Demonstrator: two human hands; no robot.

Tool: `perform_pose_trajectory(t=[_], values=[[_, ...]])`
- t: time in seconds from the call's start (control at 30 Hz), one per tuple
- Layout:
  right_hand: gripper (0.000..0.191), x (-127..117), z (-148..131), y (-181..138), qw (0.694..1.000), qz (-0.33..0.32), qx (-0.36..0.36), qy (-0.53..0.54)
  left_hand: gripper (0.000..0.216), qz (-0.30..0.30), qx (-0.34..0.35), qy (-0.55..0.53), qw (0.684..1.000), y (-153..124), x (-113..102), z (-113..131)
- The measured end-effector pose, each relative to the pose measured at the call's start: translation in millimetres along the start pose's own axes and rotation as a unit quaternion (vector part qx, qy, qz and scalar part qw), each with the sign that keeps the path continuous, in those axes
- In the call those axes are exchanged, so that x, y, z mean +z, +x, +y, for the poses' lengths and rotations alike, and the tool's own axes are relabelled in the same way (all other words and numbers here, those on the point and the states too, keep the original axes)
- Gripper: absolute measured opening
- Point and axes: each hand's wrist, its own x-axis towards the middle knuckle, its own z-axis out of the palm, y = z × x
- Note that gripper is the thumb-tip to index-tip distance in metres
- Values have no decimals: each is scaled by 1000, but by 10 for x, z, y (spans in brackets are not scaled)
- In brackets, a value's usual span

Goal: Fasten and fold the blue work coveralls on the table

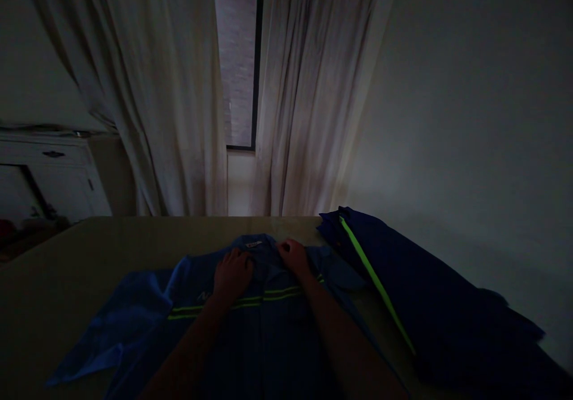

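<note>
Smoothing blue work shirt (268, 328) near its collar (253, 245), left hand (231, 274) and right hand (293, 255) pressing flat, fingers open; probably needing 2 sleeves folded in.

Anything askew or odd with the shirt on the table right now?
Mostly fine. The shirt lies flat under both hands, but its sleeve is rumpled and splayed out. Another garment hangs partly over the table edge.

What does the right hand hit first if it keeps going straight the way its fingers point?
Likely the shirt's collar, just ahead of the right hand resting on the blue shirt. Beyond that, bare table, then curtains; the dim light leaves depth unclear.
</note>
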Motion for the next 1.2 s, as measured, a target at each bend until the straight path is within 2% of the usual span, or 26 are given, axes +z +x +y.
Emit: perform_pose_trajectory(t=[0.1, 0.17, 0.2, 0.27, 0.37, 0.43, 0.63, 0.73, 0.87, 1.03, 1.2], values=[[25, 29, 16, 18, 1000, -3, 12, -6, 29, 69, 34, 4, 997, -45, -12, 127], [21, 51, 18, 34, 1000, 4, 23, -16, 31, 83, 65, -19, 994, -62, -13, 243], [21, 61, 17, 41, 999, 8, 26, -20, 35, 72, 68, -35, 994, -64, -7, 305], [24, 71, 18, 52, 999, 17, 28, -23, 39, 6, 47, -68, 997, -56, 20, 410], [30, 66, 36, 62, 999, 33, 25, -13, 29, -95, 10, -102, 990, -9, 67, 447], [32, 60, 60, 72, 999, 45, 23, 1, 27, -121, 20, -117, 985, 47, 67, 377], [39, 104, 111, 111, 996, 65, 13, 53, 41, -185, 61, -150, 969, 158, -23, 159], [41, 123, 110, 107, 996, 57, -11, 73, 47, -143, 22, -153, 978, 115, 11, 239], [45, 108, 112, 87, 994, 47, -40, 90, 32, -64, -17, -204, 977, 58, 140, 360], [44, 88, 98, 60, 992, 55, -42, 107, 23, -61, -9, -255, 965, 98, 240, 283], [24, 109, 77, 38, 991, 16, -73, 113, 23, -39, -22, -262, 964, 102, 221, 244]])
